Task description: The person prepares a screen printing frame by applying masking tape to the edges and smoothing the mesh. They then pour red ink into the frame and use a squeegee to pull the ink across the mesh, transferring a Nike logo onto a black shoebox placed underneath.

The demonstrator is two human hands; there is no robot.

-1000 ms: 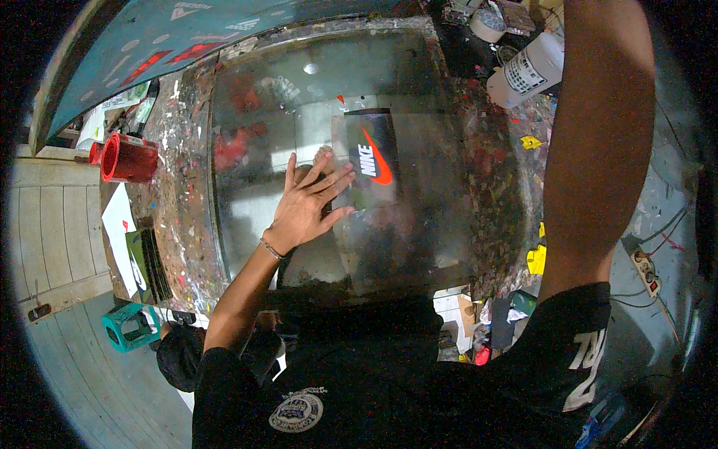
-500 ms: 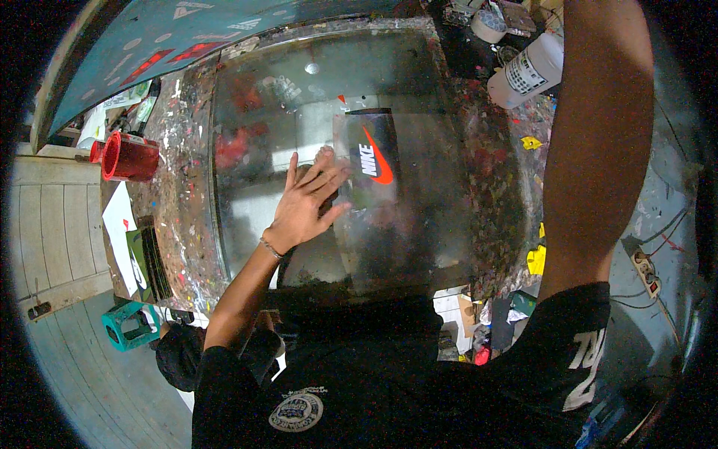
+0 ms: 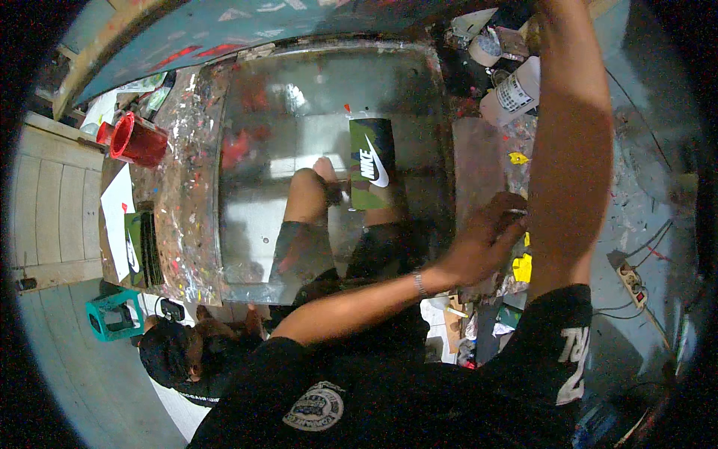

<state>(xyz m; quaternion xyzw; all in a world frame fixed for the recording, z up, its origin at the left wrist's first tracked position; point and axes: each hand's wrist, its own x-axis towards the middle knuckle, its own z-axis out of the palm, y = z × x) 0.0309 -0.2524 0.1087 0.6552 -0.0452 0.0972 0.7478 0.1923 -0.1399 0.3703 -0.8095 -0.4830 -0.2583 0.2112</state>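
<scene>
The camouflage piece (image 3: 372, 165), printed with white lettering and a curved white mark, lies flat on the glass panel (image 3: 284, 90) of the worktable, a little right of its middle, well apart from both hands. The person's left arm crosses in front of the body toward the right, and the left hand (image 3: 486, 239) is above the table's right-hand border with its fingers bent inward; a small pale spot shows at the fingertips, but with the blur and shadow there I cannot tell whether they grip anything. Two yellow scraps (image 3: 522, 267) lie near that hand, one of them just beside it. The right forearm (image 3: 572, 150) rises along the right side to the upper edge, where the right hand passes out of sight, so its hold cannot be told. A paint-marked board (image 3: 224, 34) slants across the top. On the left border stand a red cup (image 3: 140, 142) and, lower down, a stack of camouflage pieces (image 3: 143, 247) (the top one bears a similar white mark) beside a white sheet (image 3: 116, 217). A white tub (image 3: 512, 93) leans at the upper right, near a tape roll (image 3: 486, 49).
</scene>
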